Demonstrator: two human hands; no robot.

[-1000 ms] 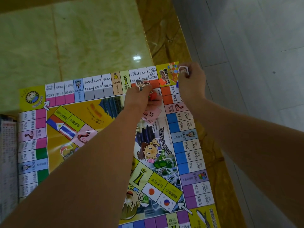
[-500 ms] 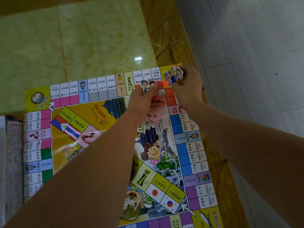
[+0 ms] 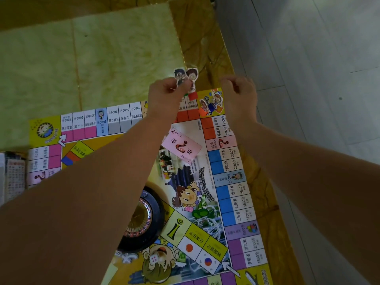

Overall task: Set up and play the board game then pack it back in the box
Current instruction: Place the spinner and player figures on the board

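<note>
two flat cardboard cartoon-figure pawns [image 3: 180, 75] are pinched in the left grip [image 3: 164, 97], above the far edge of one glossy, colourful paper game board [image 3: 236, 182] on the marbled green worktop [image 3: 102, 58]. the right grip [image 3: 240, 97] is curled together with nothing visible inside. one pink rectangular card [image 3: 181, 146], one round black spinner [image 3: 144, 223] and one white die [image 3: 153, 259] lie on the board.

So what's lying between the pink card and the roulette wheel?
Nothing loose: in the head view only the board's printed artwork shows between the pink card and the roulette wheel.
</note>
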